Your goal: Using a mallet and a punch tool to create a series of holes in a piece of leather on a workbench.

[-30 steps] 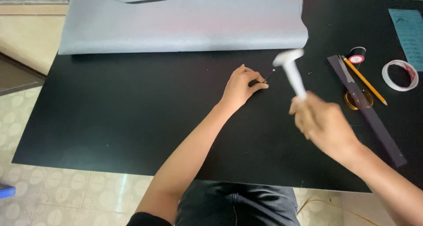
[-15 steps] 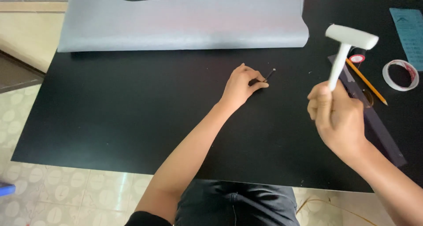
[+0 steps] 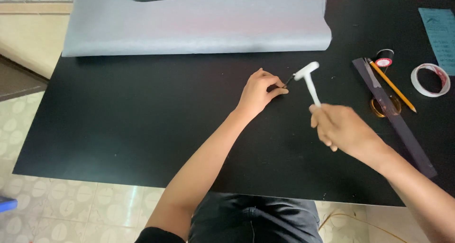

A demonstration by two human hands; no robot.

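My left hand (image 3: 259,90) rests on the black table (image 3: 142,129) and pinches a small thin dark tool (image 3: 288,79) upright between thumb and fingers. In my right hand (image 3: 339,127) is a small white mallet (image 3: 308,78), gripped by the handle. The mallet's head is down at the top of the thin tool, just right of my left fingertips. What lies under the tool's tip is too small to tell.
A folded grey sheet (image 3: 199,22) covers the back of the table. At the right lie a long dark ruler (image 3: 395,115), a yellow pencil (image 3: 392,85), a tape roll (image 3: 430,80), a small spool (image 3: 384,59), an amber ring (image 3: 385,106) and a blue card (image 3: 441,36).
My right hand raised the mallet up and to the right half a second ago, then swung it back down onto the thin tool. My left hand stayed put.
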